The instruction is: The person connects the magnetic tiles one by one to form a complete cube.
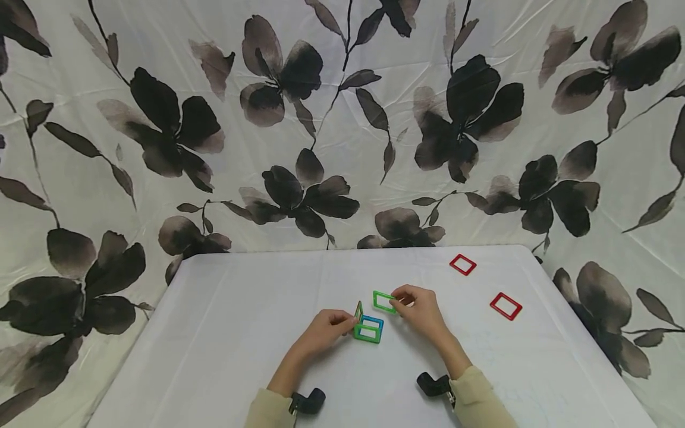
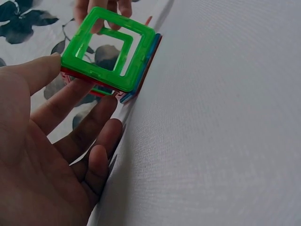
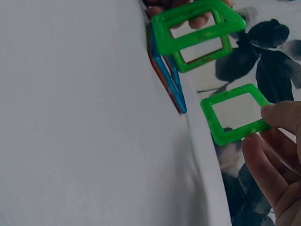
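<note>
Your left hand [image 1: 324, 330] pinched the build [image 2: 97, 73], ideally lightly; your right hand [image 1: 423, 309] sensibly pinched a tile [image 3: 212, 117] near its edge

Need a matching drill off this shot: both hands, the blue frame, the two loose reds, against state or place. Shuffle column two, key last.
Column one:
1. Left hand
2. Right hand
3. Blue frame
4. Loose red frames

Column two:
A. Pinches a lone green frame
B. Part of the joined frames
C. Apart on the table, to the person's right
D. Pinches the joined frames

Pairs: 1-D, 2-A, 3-B, 4-C
</note>
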### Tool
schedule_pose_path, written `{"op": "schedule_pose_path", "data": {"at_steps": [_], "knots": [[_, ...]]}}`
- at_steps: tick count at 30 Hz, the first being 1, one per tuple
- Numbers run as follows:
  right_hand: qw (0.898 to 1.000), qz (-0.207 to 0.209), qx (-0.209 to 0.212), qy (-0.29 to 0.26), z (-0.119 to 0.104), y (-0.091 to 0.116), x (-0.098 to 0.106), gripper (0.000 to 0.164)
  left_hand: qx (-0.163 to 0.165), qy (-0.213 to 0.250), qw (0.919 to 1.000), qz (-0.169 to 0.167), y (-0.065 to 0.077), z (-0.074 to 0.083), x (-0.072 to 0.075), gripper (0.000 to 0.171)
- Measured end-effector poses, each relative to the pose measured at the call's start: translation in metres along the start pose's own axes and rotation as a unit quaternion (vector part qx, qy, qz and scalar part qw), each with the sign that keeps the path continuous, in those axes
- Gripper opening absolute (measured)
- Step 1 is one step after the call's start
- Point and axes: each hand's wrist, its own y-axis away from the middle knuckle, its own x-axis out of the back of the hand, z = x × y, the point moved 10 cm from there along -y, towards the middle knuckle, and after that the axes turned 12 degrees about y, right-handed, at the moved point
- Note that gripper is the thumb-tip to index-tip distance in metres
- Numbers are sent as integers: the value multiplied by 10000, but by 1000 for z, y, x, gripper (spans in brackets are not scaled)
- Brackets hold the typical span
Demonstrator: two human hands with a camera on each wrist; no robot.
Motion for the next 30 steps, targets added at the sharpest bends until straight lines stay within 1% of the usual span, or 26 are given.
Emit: {"op": "schedule_pose_path", "data": {"at_steps": [4, 10, 15, 21, 30], "knots": [[9999, -38, 80, -90, -7, 0, -3, 12, -33, -58, 10000, -29, -1, 3, 1, 27], [9995, -118, 223, -210, -10, 2, -11, 12, 37, -181, 9998, -20, 0, 2, 2, 29], [9990, -88, 417, -150, -10, 3, -16, 13, -11, -147, 9999, -42, 0, 2, 2, 29], [9977, -47, 624, -241, -15, 5, -17, 13, -13, -127, 9999, -64, 0, 1, 1, 32], [9981, -24, 592, -183, -18, 6, -18, 14, -39, -78, 9999, -69, 0, 2, 1, 30]]}}
